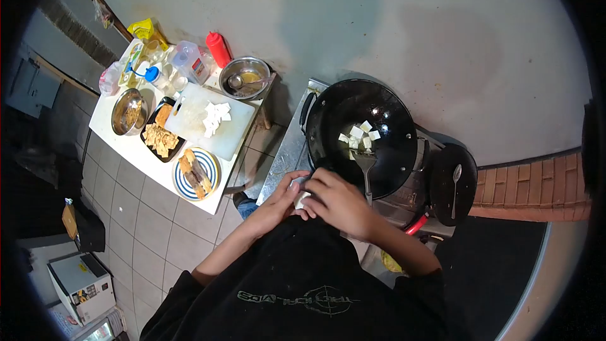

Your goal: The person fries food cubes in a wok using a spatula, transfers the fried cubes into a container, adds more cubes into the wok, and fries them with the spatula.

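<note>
Close to my chest, below the wok's near edge, my left hand is cupped around a small white piece. My right hand is bent over the same piece, its fingers meeting those of my left hand. In the black wok lie several white cubes, with a metal spatula resting beside them. More white pieces lie on a pale cutting board on the table to the left.
The white table also holds a striped plate, a black tray of food, metal bowls and a red bottle. A black lid with a spoon lies right of the wok.
</note>
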{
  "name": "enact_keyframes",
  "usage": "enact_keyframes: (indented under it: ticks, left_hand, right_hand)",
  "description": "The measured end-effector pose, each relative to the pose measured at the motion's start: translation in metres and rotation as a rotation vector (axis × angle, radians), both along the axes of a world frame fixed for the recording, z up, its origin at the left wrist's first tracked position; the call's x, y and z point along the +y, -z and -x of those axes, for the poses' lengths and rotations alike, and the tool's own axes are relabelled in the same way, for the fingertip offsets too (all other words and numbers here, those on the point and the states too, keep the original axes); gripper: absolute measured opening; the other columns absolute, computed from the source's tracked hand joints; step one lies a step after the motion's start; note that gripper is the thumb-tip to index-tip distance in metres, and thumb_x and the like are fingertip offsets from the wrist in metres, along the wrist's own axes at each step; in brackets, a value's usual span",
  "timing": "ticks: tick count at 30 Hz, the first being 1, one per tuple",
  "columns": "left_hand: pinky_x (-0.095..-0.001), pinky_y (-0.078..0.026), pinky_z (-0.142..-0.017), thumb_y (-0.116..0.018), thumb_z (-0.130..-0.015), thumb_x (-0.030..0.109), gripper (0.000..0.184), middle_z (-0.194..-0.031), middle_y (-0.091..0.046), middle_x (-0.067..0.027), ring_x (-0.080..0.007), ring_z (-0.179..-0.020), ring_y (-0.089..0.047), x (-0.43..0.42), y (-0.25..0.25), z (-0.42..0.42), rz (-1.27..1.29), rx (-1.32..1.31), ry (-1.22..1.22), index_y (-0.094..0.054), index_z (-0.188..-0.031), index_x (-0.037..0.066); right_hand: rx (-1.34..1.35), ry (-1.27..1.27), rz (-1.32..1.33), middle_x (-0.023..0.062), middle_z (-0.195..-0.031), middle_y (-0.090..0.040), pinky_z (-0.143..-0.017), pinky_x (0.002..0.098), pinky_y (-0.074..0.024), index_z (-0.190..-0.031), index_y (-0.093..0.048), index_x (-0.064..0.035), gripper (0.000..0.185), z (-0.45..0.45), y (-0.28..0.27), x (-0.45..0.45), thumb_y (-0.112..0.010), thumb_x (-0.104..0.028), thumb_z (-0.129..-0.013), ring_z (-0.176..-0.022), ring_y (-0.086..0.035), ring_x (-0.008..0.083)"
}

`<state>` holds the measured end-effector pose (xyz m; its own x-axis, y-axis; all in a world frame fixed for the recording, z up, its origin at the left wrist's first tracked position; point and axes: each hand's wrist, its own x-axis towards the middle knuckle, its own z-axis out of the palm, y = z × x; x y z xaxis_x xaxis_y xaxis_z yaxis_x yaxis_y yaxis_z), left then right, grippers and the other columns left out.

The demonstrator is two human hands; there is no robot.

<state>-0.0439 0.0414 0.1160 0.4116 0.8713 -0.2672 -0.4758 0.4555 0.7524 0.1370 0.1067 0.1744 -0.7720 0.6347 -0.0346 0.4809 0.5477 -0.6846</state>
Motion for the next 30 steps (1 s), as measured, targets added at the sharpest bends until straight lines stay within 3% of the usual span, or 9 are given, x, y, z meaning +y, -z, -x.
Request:
enact_keyframes:
  ticks: [4, 8, 12, 18, 20, 21, 23, 27, 30]
  left_hand:
    - [-0.0332, -0.049, -0.082, -0.034, -0.102, 0.051, 0.056, -0.119, -0.051, -0.0099, -0.0166, -0.099, -0.058, 0.005, -0.005, -0.002, -0.016, 0.124, 0.062, -0.027, -0.143, 0.013]
    - [-0.0298, -0.049, -0.081, -0.032, -0.104, 0.044, 0.051, -0.114, -0.054, -0.0108, -0.0181, -0.095, -0.060, 0.005, -0.003, -0.006, 0.024, 0.110, 0.032, -0.023, -0.142, 0.011]
    - [-0.0292, -0.047, -0.085, -0.031, -0.104, 0.043, 0.051, -0.117, -0.054, -0.0109, -0.0172, -0.096, -0.059, 0.003, 0.008, 0.000, -0.073, 0.220, -0.013, -0.026, -0.142, 0.009]
    - [-0.0287, -0.045, -0.087, -0.031, -0.105, 0.043, 0.049, -0.115, -0.055, -0.0097, -0.0162, -0.098, -0.058, 0.000, 0.012, 0.016, -0.062, 0.222, -0.033, -0.040, -0.135, 0.005]
    - [-0.0286, -0.045, -0.086, -0.032, -0.105, 0.043, 0.048, -0.113, -0.056, -0.0086, -0.0157, -0.096, -0.058, -0.001, 0.010, 0.017, -0.055, 0.235, -0.057, -0.044, -0.131, 0.004]
    - [-0.0286, -0.045, -0.086, -0.032, -0.105, 0.043, 0.048, -0.113, -0.056, -0.0086, -0.0157, -0.096, -0.058, -0.001, 0.009, 0.018, -0.053, 0.235, -0.060, -0.044, -0.131, 0.004]
    - [-0.0287, -0.045, -0.085, -0.032, -0.105, 0.043, 0.047, -0.112, -0.056, -0.0076, -0.0152, -0.095, -0.057, -0.001, 0.009, 0.019, -0.062, 0.228, -0.063, -0.046, -0.128, 0.004]
    - [-0.0284, -0.045, -0.085, -0.033, -0.105, 0.042, 0.046, -0.111, -0.056, -0.0068, -0.0148, -0.095, -0.057, 0.000, 0.012, 0.021, -0.063, 0.225, -0.053, -0.047, -0.127, 0.004]
    - [-0.0280, -0.045, -0.085, -0.033, -0.105, 0.041, 0.046, -0.111, -0.057, -0.0064, -0.0143, -0.095, -0.057, 0.001, 0.012, 0.021, -0.062, 0.220, -0.049, -0.048, -0.126, 0.004]
  right_hand:
    - [0.011, 0.089, -0.016, 0.0142, -0.103, -0.053, -0.081, 0.0431, -0.0502, -0.099, -0.055, 0.0005, 0.020, 0.003, 0.007, -0.013, -0.061, -0.013, -0.086, -0.098, -0.057, 0.0332]
    - [0.043, 0.122, 0.004, 0.0133, -0.095, -0.055, -0.076, 0.0429, -0.0500, -0.095, -0.058, -0.0030, 0.012, -0.006, 0.003, -0.005, -0.060, -0.010, -0.086, -0.089, -0.060, 0.0330]
    - [0.098, 0.320, -0.152, 0.0135, -0.082, -0.057, -0.067, 0.0417, -0.0482, -0.084, -0.062, -0.0051, 0.002, -0.027, -0.014, 0.047, -0.061, -0.005, -0.083, -0.077, -0.061, 0.0346]
    - [-0.012, 0.480, -0.217, 0.0117, -0.077, -0.060, -0.065, 0.0403, -0.0490, -0.079, -0.065, -0.0045, 0.003, -0.054, 0.033, 0.132, -0.067, -0.007, -0.078, -0.073, -0.063, 0.0317]
    - [-0.030, 0.468, -0.253, 0.0107, -0.072, -0.058, -0.058, 0.0341, -0.0449, -0.080, -0.067, -0.0024, 0.005, -0.056, 0.047, 0.145, -0.070, -0.007, -0.078, -0.060, -0.058, 0.0224]
    - [-0.031, 0.465, -0.253, 0.0107, -0.072, -0.058, -0.058, 0.0341, -0.0449, -0.080, -0.067, -0.0024, 0.005, -0.056, 0.049, 0.147, -0.070, -0.007, -0.078, -0.060, -0.058, 0.0224]
    - [-0.138, 0.477, -0.212, 0.0116, -0.074, -0.062, -0.064, 0.0405, -0.0493, -0.078, -0.066, -0.0048, 0.009, -0.053, 0.050, 0.152, -0.070, -0.012, -0.079, -0.072, -0.064, 0.0318]
    - [-0.214, 0.541, -0.088, 0.0138, -0.073, -0.065, -0.065, 0.0406, -0.0504, -0.078, -0.066, -0.0028, 0.010, -0.051, 0.053, 0.162, -0.070, -0.012, -0.079, -0.071, -0.065, 0.0331]
    - [-0.110, 0.473, -0.072, 0.0169, -0.073, -0.066, -0.066, 0.0408, -0.0516, -0.079, -0.066, -0.0011, 0.011, -0.058, 0.066, 0.171, -0.070, -0.011, -0.079, -0.071, -0.067, 0.0336]
